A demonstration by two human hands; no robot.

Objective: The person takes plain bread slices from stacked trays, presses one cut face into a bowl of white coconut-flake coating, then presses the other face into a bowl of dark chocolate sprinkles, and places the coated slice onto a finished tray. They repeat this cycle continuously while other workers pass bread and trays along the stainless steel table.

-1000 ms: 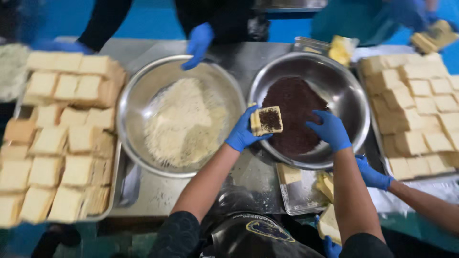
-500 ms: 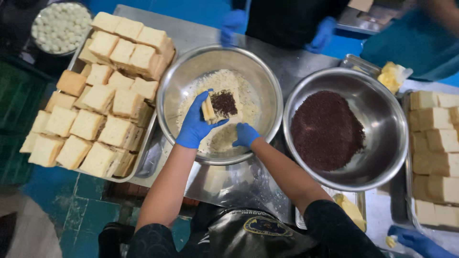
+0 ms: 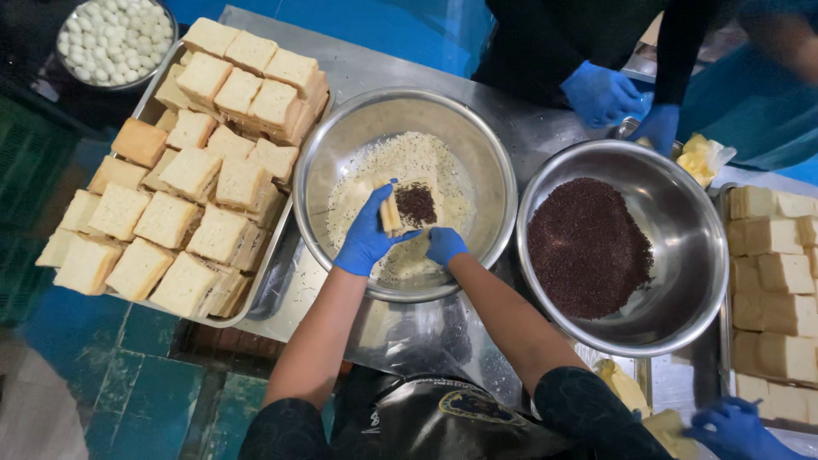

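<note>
My left hand [image 3: 368, 232], in a blue glove, grips a square cake piece [image 3: 407, 205] whose upper face is covered in dark sprinkles. It holds the piece on edge over the steel bowl [image 3: 341, 145] of pale grated flakes. My right hand [image 3: 445, 245], also gloved in blue, is just below the piece, fingers curled at its lower corner, inside the same bowl. A second steel bowl [image 3: 690, 213] to the right holds a heap of dark brown sprinkles.
A metal tray [image 3: 271, 255] stacked with coated pale squares lies at left. Uncoated cake squares [image 3: 771, 281] fill a tray at right. A bowl of small white balls [image 3: 112, 38] sits top left. Other people's blue-gloved hands are at top right [image 3: 601, 92] and bottom right [image 3: 737, 430].
My hands carried the cake piece from the dark-sprinkle bowl over to the pale-flake bowl. The view shifted left with them.
</note>
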